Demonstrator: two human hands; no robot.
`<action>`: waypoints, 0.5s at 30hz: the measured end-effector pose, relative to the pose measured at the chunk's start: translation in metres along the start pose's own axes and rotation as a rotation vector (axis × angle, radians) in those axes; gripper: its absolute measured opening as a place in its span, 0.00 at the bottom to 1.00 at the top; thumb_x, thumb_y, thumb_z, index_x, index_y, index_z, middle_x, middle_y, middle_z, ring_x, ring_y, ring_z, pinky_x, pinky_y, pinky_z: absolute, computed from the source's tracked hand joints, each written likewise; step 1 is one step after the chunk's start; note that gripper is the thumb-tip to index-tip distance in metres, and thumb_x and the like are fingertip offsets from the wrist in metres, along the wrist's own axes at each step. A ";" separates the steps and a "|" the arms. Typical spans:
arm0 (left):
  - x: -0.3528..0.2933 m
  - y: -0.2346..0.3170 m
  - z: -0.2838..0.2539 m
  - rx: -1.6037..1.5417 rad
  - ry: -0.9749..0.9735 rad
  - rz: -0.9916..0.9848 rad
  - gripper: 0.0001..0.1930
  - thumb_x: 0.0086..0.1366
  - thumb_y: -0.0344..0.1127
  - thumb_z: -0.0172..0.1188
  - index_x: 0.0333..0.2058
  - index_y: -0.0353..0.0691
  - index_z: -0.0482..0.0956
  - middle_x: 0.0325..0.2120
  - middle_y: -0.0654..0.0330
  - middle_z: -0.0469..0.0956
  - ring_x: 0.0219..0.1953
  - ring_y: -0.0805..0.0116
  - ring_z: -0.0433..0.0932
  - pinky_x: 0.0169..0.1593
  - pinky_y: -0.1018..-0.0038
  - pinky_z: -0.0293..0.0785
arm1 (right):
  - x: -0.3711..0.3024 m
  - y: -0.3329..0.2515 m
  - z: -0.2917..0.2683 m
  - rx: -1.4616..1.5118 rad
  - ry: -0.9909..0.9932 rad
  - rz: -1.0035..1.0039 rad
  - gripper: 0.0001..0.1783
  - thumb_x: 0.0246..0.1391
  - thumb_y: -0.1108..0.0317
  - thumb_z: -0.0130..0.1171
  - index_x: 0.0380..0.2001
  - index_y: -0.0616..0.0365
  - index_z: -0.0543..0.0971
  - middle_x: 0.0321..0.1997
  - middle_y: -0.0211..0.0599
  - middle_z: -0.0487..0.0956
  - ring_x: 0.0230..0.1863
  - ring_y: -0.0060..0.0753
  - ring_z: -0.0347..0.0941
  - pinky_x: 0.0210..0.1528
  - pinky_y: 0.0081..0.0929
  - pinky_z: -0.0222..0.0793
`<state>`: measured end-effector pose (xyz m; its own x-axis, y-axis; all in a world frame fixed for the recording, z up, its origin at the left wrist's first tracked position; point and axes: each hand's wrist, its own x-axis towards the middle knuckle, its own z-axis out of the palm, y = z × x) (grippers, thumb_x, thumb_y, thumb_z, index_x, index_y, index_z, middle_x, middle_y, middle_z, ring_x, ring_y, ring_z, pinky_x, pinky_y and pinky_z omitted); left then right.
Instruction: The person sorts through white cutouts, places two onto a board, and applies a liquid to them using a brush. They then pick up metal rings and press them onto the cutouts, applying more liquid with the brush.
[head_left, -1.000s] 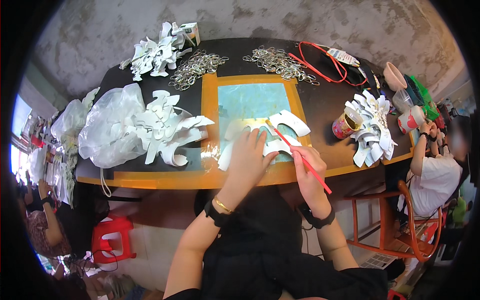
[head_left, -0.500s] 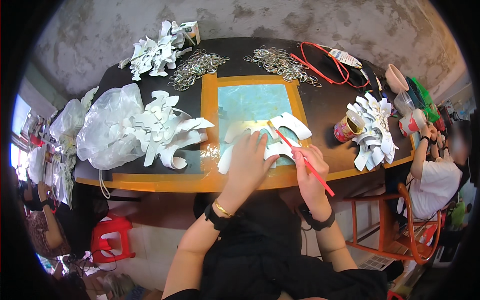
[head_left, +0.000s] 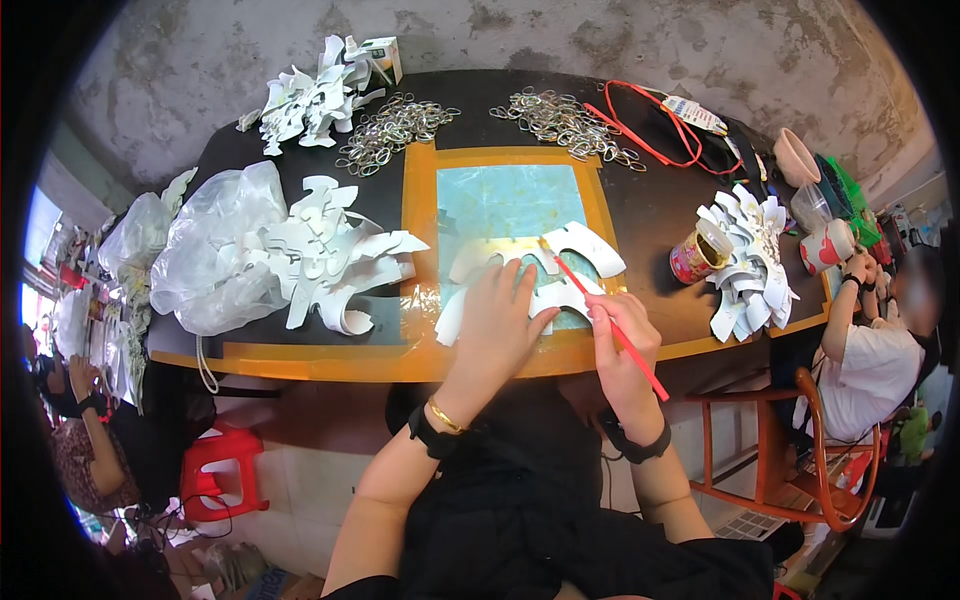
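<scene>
Two curved white cut-out pieces lie on a pale blue sheet (head_left: pixel 508 200) taped to the table. My left hand (head_left: pixel 497 318) is open, its fingers spread flat over the nearer white piece (head_left: pixel 565 297) and reaching the edge of the farther one (head_left: pixel 588 248). In my right hand (head_left: pixel 625 335), a slim red-handled brush (head_left: pixel 636 355) is pinched between thumb and fingers. Its tip touches the farther piece near a yellowish wet streak, and its shaft slants back toward me. My left palm hides part of both pieces.
Heaps of white pieces (head_left: pixel 318 235) lie beside a clear plastic bag (head_left: pixel 225 250) at left. Metal rings (head_left: pixel 400 128) are piled behind. An open jar (head_left: pixel 700 252) and more white pieces (head_left: pixel 750 262) stand right. A co-worker (head_left: pixel 870 350) sits at far right.
The view has shifted very slightly. My left hand stays flat in place, and the brush tip remains on the farther white piece with hardly any movement.
</scene>
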<state>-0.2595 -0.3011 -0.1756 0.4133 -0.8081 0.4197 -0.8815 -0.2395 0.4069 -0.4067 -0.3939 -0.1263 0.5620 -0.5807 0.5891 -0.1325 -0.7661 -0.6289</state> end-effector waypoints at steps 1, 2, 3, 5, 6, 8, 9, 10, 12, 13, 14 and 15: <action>0.000 0.000 0.000 0.004 0.001 0.002 0.29 0.64 0.50 0.63 0.57 0.35 0.74 0.59 0.49 0.70 0.62 0.47 0.66 0.62 0.55 0.64 | 0.000 -0.001 0.001 0.023 -0.007 0.001 0.06 0.61 0.76 0.57 0.35 0.66 0.81 0.32 0.43 0.83 0.39 0.43 0.78 0.51 0.35 0.71; 0.000 0.000 0.000 -0.001 0.014 0.007 0.29 0.64 0.50 0.63 0.57 0.35 0.74 0.59 0.49 0.70 0.62 0.47 0.66 0.62 0.55 0.64 | 0.000 -0.001 0.001 0.025 -0.019 0.024 0.06 0.61 0.76 0.57 0.35 0.66 0.82 0.32 0.43 0.83 0.39 0.43 0.78 0.52 0.36 0.71; 0.001 0.000 -0.001 0.008 0.005 0.004 0.29 0.64 0.50 0.63 0.57 0.35 0.74 0.59 0.49 0.70 0.62 0.47 0.66 0.62 0.55 0.64 | 0.000 -0.001 0.001 0.028 -0.030 0.047 0.06 0.61 0.76 0.57 0.35 0.66 0.82 0.32 0.43 0.83 0.39 0.43 0.78 0.53 0.36 0.71; 0.001 0.000 -0.001 0.005 0.007 0.002 0.29 0.64 0.50 0.63 0.57 0.35 0.74 0.59 0.49 0.70 0.62 0.47 0.66 0.62 0.54 0.63 | 0.000 0.000 -0.003 0.002 -0.032 0.058 0.05 0.60 0.76 0.57 0.36 0.65 0.82 0.33 0.44 0.83 0.38 0.44 0.78 0.56 0.39 0.70; 0.001 0.000 -0.001 0.002 0.006 0.001 0.29 0.64 0.50 0.63 0.57 0.35 0.74 0.59 0.49 0.70 0.62 0.47 0.66 0.62 0.54 0.63 | 0.000 0.002 -0.006 -0.026 -0.022 0.044 0.05 0.60 0.76 0.58 0.36 0.64 0.82 0.34 0.44 0.83 0.38 0.46 0.78 0.57 0.41 0.70; 0.001 0.000 -0.001 -0.010 0.006 -0.002 0.29 0.64 0.50 0.63 0.57 0.36 0.74 0.59 0.49 0.70 0.62 0.47 0.66 0.62 0.54 0.63 | 0.001 0.004 -0.008 -0.062 -0.003 0.028 0.05 0.60 0.76 0.59 0.37 0.63 0.82 0.34 0.44 0.82 0.38 0.48 0.79 0.58 0.42 0.69; 0.001 0.000 -0.001 -0.004 0.000 -0.004 0.29 0.64 0.50 0.63 0.57 0.36 0.74 0.59 0.49 0.70 0.62 0.47 0.66 0.62 0.54 0.63 | 0.001 0.005 -0.009 -0.071 0.006 0.025 0.05 0.60 0.76 0.58 0.37 0.63 0.81 0.34 0.45 0.82 0.38 0.48 0.79 0.58 0.42 0.70; 0.001 0.001 -0.001 -0.005 -0.004 -0.007 0.29 0.64 0.49 0.63 0.57 0.36 0.74 0.59 0.49 0.70 0.62 0.47 0.66 0.62 0.54 0.63 | 0.001 0.006 -0.008 -0.080 0.015 0.021 0.05 0.60 0.76 0.58 0.37 0.63 0.81 0.34 0.45 0.82 0.38 0.48 0.79 0.58 0.42 0.70; 0.001 0.001 -0.001 -0.006 -0.010 -0.010 0.29 0.64 0.49 0.63 0.57 0.36 0.74 0.59 0.50 0.70 0.62 0.47 0.66 0.62 0.54 0.63 | 0.003 0.007 0.000 0.004 0.014 0.011 0.05 0.60 0.76 0.58 0.37 0.64 0.81 0.34 0.45 0.82 0.38 0.48 0.79 0.58 0.42 0.70; 0.001 0.002 -0.002 -0.006 -0.013 -0.013 0.29 0.64 0.50 0.63 0.57 0.36 0.74 0.59 0.50 0.70 0.62 0.47 0.65 0.62 0.54 0.63 | 0.004 0.007 0.004 0.047 0.013 0.006 0.05 0.60 0.76 0.58 0.37 0.64 0.81 0.34 0.45 0.82 0.38 0.48 0.79 0.58 0.42 0.70; 0.001 0.002 -0.002 -0.011 -0.002 -0.012 0.29 0.64 0.50 0.63 0.57 0.36 0.74 0.59 0.50 0.70 0.62 0.48 0.65 0.62 0.54 0.63 | 0.004 0.006 0.007 0.057 0.004 0.026 0.06 0.61 0.75 0.57 0.36 0.64 0.81 0.33 0.44 0.83 0.38 0.46 0.79 0.59 0.42 0.69; 0.001 0.002 -0.002 -0.005 -0.014 -0.013 0.29 0.64 0.50 0.63 0.57 0.36 0.74 0.59 0.50 0.70 0.62 0.48 0.65 0.62 0.54 0.63 | 0.005 0.006 0.009 0.069 -0.005 0.046 0.07 0.62 0.74 0.55 0.36 0.65 0.82 0.32 0.44 0.83 0.37 0.44 0.79 0.60 0.43 0.68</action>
<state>-0.2598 -0.3013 -0.1725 0.4217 -0.8124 0.4027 -0.8749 -0.2478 0.4162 -0.3975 -0.3986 -0.1316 0.5609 -0.6133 0.5561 -0.1016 -0.7176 -0.6890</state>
